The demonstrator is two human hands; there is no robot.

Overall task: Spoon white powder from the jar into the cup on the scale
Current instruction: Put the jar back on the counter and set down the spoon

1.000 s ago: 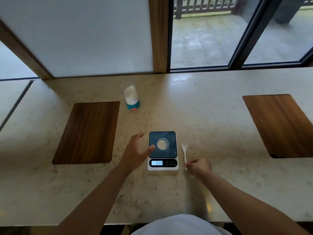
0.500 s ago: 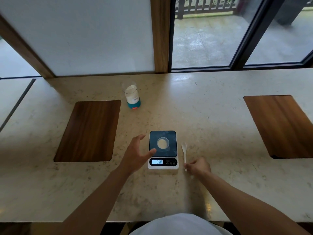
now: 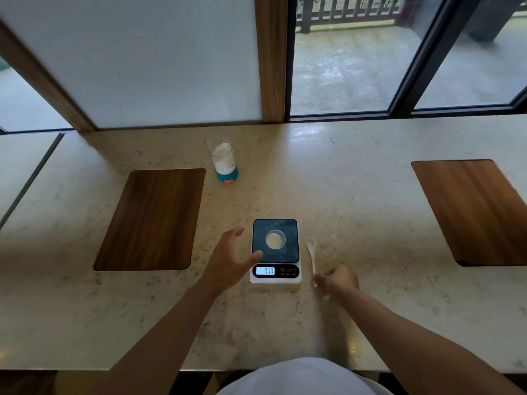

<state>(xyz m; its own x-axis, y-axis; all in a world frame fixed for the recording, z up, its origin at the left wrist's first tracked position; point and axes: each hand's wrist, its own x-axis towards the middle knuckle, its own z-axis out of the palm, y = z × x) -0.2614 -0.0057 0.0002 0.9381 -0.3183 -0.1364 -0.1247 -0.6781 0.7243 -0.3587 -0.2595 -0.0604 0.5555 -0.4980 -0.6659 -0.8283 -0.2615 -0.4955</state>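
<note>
A white spoon point(image 3: 311, 253) lay flat on the tabletop point(image 3: 356, 201) just right of the scale point(image 3: 275, 250), its long axis running away from the person: bowl at the far end, handle tip at the near end, where the right hand point(image 3: 338, 279) rested. That hand was loosely curled with its fingertips at the handle's end; whether they had actually closed on it could not be made out. The left hand point(image 3: 230, 259) hovered spread open and empty at the scale's left edge, thumb reaching over the corner of the platform. A small cup point(image 3: 275, 239) holding some pale powder stood in the middle of the platform, the display below it lit. The jar point(image 3: 223, 159) of white powder stood uncapped well beyond both hands, toward the window and off to the left, nearer the left hand than the right. Judging by this layout, the spoon would have to travel diagonally forward and left, past the scale, to reach the jar.
</note>
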